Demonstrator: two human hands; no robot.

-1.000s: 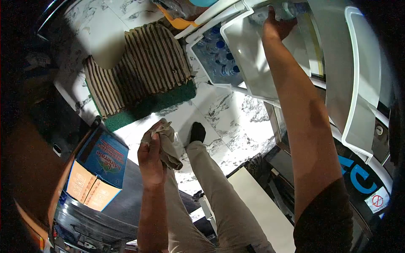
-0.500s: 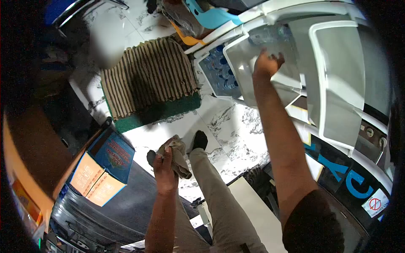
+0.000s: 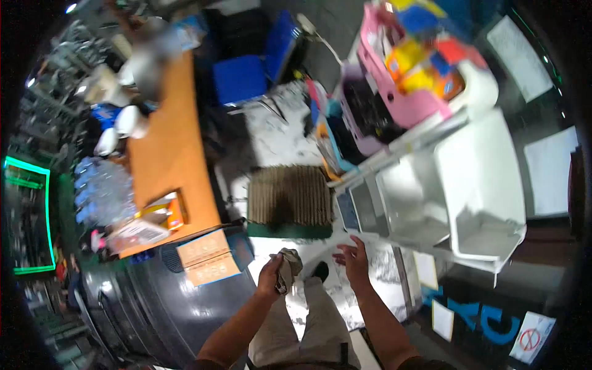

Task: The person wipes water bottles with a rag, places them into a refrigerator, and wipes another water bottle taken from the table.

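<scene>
My left hand (image 3: 268, 279) is closed around a crumpled grey-brown cloth (image 3: 288, 270), held out above the floor in front of my legs. To its right, my right hand (image 3: 354, 262) is raised with its fingers spread, and nothing is in it. The nearest things to that hand are the tilted pale bins (image 3: 481, 191) of a white rack along the right side. Part of a bin holding bottles, low on the rack, is cut off from sight by the others. Some of the picture is smeared by motion.
Ahead lies a striped mat (image 3: 288, 194) on the marble-look floor. An orange desk (image 3: 169, 142) runs along the left, with a cardboard box (image 3: 209, 258) at its near end. A blue chair (image 3: 239, 81) stands farther back. Pink bins (image 3: 425, 114) hold colourful packets at upper right.
My right hand has come away from the pale bin and down toward my body. The view has lifted and turned, bringing the desk and chair into sight. The cloth stays in my left hand.
</scene>
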